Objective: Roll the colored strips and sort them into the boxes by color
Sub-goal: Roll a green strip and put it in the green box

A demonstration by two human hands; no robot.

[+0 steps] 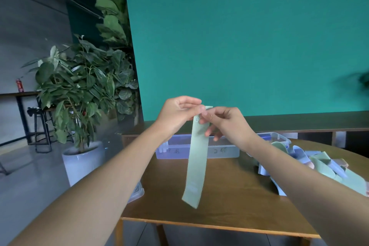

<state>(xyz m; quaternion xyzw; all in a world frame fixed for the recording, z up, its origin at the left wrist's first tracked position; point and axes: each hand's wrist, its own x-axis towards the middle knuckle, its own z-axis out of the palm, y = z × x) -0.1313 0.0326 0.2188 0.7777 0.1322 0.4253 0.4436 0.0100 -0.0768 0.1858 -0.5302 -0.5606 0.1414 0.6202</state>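
Observation:
A long pale green strip (196, 164) hangs straight down in the air above the wooden table (229, 195). My left hand (177, 115) and my right hand (225, 124) both pinch its top end, fingertips close together. Behind the strip stands a clear plastic box (179, 151) with labels on its front wall. At the right lies a heap of loose strips (327, 168), green, pale blue and pink, partly hidden by my right forearm.
A second clear box (137, 192) pokes out at the table's left edge under my left arm. A potted plant in a white pot (79, 162) stands on the floor to the left. A teal wall and a low ledge close the back.

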